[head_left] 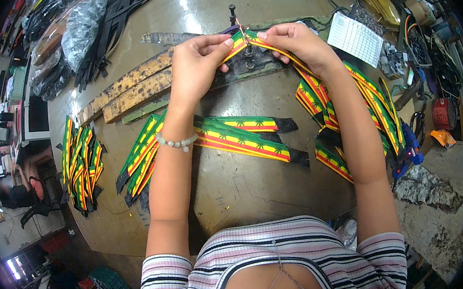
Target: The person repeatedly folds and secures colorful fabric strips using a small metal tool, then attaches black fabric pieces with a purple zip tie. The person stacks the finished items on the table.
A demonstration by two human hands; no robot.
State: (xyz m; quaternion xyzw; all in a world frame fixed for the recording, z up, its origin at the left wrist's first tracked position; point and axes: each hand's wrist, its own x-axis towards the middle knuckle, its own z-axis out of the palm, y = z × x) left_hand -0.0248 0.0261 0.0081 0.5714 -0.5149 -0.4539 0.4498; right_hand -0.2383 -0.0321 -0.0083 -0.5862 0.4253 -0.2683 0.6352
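My left hand [194, 65] and my right hand [307, 50] pinch one striped strap [238, 46] in green, yellow and red. Between the two hands the strap rises to a peak at a dark upright metal fixture [233, 15]. Whether it loops around the fixture or only touches it, I cannot tell. Below my left forearm, several similar straps [242, 135] with palm-tree shapes and black ends lie on the table [247, 192]. Another bunch of straps [373, 96] lies beyond and partly behind my right forearm.
A third bundle of straps [83, 163] rests at the table's left. Worn wooden slats [138, 90] run under my left wrist. Plastic-wrapped goods [86, 44] and black straps pile up at the far left. A gridded paper sheet [355, 40] lies right of my right hand.
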